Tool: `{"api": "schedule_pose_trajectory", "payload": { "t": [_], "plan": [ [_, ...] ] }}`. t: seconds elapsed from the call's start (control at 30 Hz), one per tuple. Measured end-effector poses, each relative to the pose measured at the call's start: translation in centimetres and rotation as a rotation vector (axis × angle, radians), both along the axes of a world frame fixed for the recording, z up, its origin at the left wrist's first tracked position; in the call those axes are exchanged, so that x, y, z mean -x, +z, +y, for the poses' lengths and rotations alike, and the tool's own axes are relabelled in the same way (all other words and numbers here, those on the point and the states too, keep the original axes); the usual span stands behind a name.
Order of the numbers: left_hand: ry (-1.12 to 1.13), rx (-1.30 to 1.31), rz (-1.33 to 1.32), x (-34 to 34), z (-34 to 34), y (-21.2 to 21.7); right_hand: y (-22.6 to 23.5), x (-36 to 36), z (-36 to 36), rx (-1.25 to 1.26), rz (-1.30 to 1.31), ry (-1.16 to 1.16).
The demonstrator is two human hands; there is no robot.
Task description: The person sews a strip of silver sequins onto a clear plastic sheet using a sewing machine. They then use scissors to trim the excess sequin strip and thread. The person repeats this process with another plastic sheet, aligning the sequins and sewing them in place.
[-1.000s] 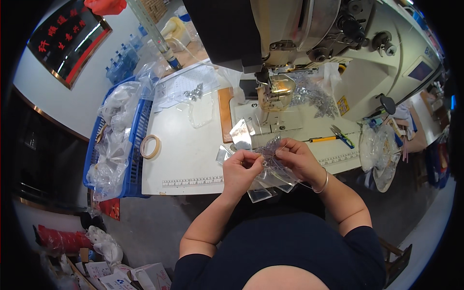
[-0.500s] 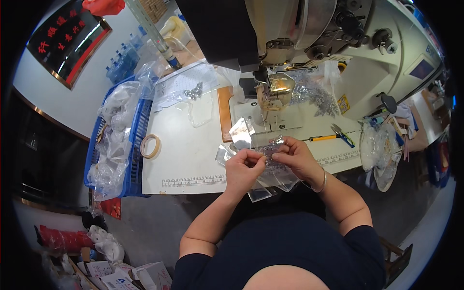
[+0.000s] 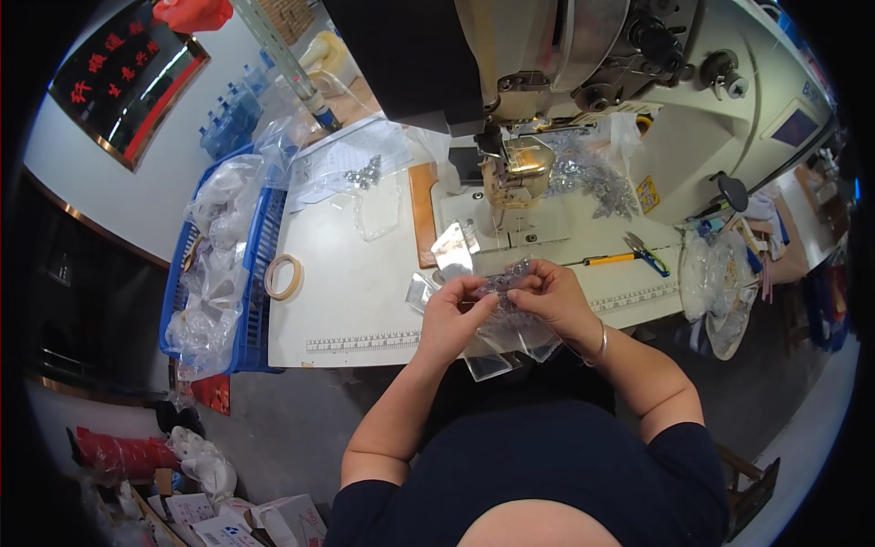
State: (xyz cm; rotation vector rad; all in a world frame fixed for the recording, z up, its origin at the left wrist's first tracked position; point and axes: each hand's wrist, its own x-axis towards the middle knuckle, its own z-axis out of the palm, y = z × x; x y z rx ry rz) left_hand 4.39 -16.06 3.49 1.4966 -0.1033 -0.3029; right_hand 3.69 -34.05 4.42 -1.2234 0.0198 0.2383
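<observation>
Between my two hands is a thin, clear sheet with glittering silver bits (image 3: 504, 310), held over the front edge of the table. My left hand (image 3: 450, 317) is closed on its left side, thumb against the fingers. Closed on the right side is my right hand (image 3: 558, 296), thumb pressing near the middle. The sheet's exact kind cannot be made out, and my fingers cover part of it. Shiny mirror-like strips (image 3: 454, 252) lie just beyond my left hand. Beyond both hands stands the sewing machine's head (image 3: 519, 173).
A yellow-handled tool (image 3: 609, 260) and thread snips (image 3: 649, 255) lie to the right. On the left are a tape roll (image 3: 284, 277) and a blue basket (image 3: 260, 264) of plastic bags. Silver pieces (image 3: 602, 182) are heaped behind the machine head. A ruler strip (image 3: 365, 344) follows the table's front edge.
My left thumb has swung from upright to point inward along the sheet, and both hands have drawn slightly closer together. The sheet looks more bunched between the fingers.
</observation>
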Motion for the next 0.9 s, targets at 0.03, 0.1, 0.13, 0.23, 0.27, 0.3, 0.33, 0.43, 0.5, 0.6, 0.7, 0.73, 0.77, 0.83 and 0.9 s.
{"api": "schedule_pose_trajectory", "payload": {
  "t": [0.03,0.1,0.13,0.23,0.27,0.3,0.33,0.43,0.5,0.6,0.7,0.73,0.77,0.83,0.9],
  "plan": [
    [-0.008,0.067,0.020,0.0,0.1,-0.1,0.0,0.0,0.0,-0.001,-0.008,0.002],
    [-0.026,0.200,0.060,0.2,0.0,0.0,0.1,0.0,0.1,0.004,-0.015,0.000],
    [0.002,0.210,0.062,0.3,-0.2,0.2,0.4,0.0,0.1,0.011,-0.014,-0.003],
    [0.043,0.197,0.055,0.5,-0.7,0.5,0.8,0.1,0.0,0.046,-0.038,0.012],
    [0.028,0.163,0.044,0.4,-0.5,0.1,0.9,0.1,0.0,0.061,-0.050,0.021],
    [0.011,0.130,0.034,0.4,-0.5,0.0,0.9,0.2,-0.1,0.059,-0.050,0.016],
    [0.025,0.095,0.005,0.5,-0.6,0.0,0.8,0.2,-0.1,0.057,-0.050,0.010],
    [0.052,0.051,-0.052,0.9,-0.9,0.5,0.8,0.3,-0.1,0.072,-0.061,0.001],
    [0.044,0.108,-0.047,1.1,-1.0,0.9,0.8,0.3,0.0,0.084,-0.075,-0.008],
    [0.034,0.060,-0.020,0.8,-0.5,0.5,1.3,0.5,0.3,0.122,-0.085,-0.021],
    [0.040,0.102,0.012,1.0,-0.4,0.5,1.7,0.6,0.4,0.184,-0.072,-0.013],
    [0.029,0.127,0.029,1.0,-0.4,0.6,1.6,0.6,0.3,0.181,-0.071,-0.003],
    [0.017,0.152,0.046,0.9,-0.4,0.6,1.4,0.5,0.2,0.179,-0.070,0.007],
    [-0.010,0.197,0.087,0.9,-0.4,0.7,1.3,0.5,0.1,0.213,-0.071,0.005],
    [-0.040,0.238,0.137,0.7,-0.4,0.6,1.2,0.7,0.0,0.216,-0.084,0.011]
  ]
}}
